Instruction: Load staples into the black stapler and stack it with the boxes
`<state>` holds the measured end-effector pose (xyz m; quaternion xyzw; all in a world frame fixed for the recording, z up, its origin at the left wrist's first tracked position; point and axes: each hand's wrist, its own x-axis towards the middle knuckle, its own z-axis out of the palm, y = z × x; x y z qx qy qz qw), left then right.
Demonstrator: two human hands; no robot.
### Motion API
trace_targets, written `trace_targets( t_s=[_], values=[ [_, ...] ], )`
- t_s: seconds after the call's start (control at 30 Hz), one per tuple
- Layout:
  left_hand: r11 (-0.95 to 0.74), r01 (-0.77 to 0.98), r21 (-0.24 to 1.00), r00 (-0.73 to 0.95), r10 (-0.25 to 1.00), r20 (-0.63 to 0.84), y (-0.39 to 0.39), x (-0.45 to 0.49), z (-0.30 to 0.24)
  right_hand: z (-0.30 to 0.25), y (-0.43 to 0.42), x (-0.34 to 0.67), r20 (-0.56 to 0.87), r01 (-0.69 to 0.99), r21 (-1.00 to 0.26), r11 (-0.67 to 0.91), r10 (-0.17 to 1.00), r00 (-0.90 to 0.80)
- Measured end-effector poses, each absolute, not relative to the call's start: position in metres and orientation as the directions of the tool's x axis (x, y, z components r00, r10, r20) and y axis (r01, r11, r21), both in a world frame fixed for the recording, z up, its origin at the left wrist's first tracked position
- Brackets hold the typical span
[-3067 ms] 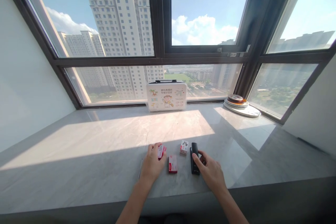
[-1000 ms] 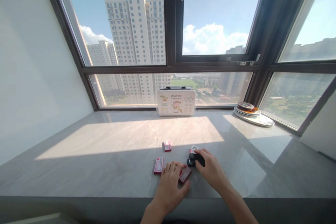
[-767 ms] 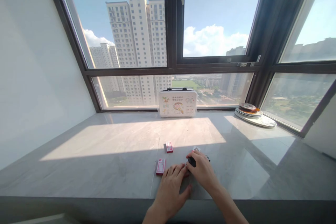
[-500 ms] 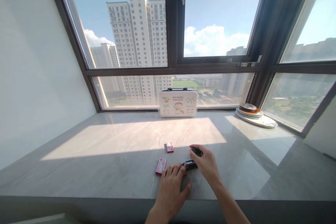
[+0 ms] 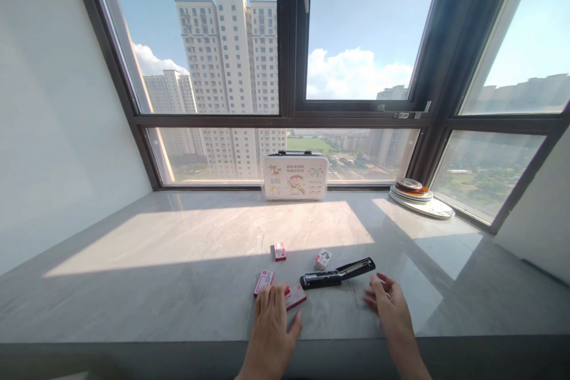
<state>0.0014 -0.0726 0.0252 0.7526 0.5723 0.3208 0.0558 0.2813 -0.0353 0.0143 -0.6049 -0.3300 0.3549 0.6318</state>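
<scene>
A black stapler lies folded wide open on the stone sill, its long arm laid out to the right. My right hand hovers just right of that arm, empty, with loosely bent fingers apart. My left hand is stretched out, palm down, its thumb spread. Its fingertips are over or on the edge of a red-and-white staple box; contact is hard to tell. Another red-and-white box sits just beyond those fingers. Further back are a small red-and-white box and a white patterned box.
A white cartoon-printed case with a black handle stands against the window. Stacked plates sit in the right corner. The sill's front edge runs below my hands, and a white wall borders the left.
My right hand has let go of the stapler and drawn back to the right. The stapler's arm now lies flat open. My left hand has moved left off the stapler, revealing a red-and-white box.
</scene>
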Motion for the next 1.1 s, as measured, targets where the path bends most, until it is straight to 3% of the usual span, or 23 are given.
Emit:
trace_targets(
  t_s=[0.03, 0.1, 0.13, 0.2, 0.47, 0.67, 0.9, 1.1],
  values=[
    [-0.342, 0.823, 0.453, 0.151, 0.901, 0.407, -0.075, 0.002, 0.025, 0.014, -0.043, 0.272, 0.037, 0.116, -0.993, -0.022, 0.873, 0.486],
    [-0.378, 0.797, 0.471, 0.209, 0.904, 0.372, -0.078, 0.005, 0.028, 0.016, -0.053, 0.249, 0.127, 0.499, -0.866, -0.019, 0.958, 0.257],
    [-0.400, 0.776, 0.488, 0.244, 0.904, 0.352, -0.078, 0.008, 0.032, 0.019, -0.055, 0.237, 0.133, 0.617, -0.787, 0.029, 0.984, 0.123],
    [-0.426, 0.735, 0.528, 0.296, 0.902, 0.316, -0.073, 0.014, 0.039, 0.024, -0.052, 0.217, 0.108, 0.690, -0.718, 0.087, 0.994, -0.013],
    [-0.443, 0.683, 0.581, 0.329, 0.896, 0.297, -0.044, 0.002, 0.046, 0.026, -0.024, 0.241, 0.078, 0.722, -0.689, 0.061, 0.997, -0.010],
    [-0.483, 0.688, 0.541, 0.360, 0.875, 0.324, -0.052, 0.001, 0.049, 0.050, -0.028, 0.235, 0.186, 0.775, -0.624, 0.099, 0.982, 0.024],
    [-0.445, 0.726, 0.524, 0.331, 0.895, 0.300, -0.052, 0.005, 0.054, 0.050, -0.011, 0.195, 0.167, 0.648, -0.746, 0.155, 0.985, -0.043],
    [-0.444, 0.726, 0.525, 0.323, 0.894, 0.310, -0.050, 0.003, 0.050, 0.054, -0.008, 0.180, 0.245, 0.609, -0.763, 0.217, 0.969, -0.037]
  ],
)
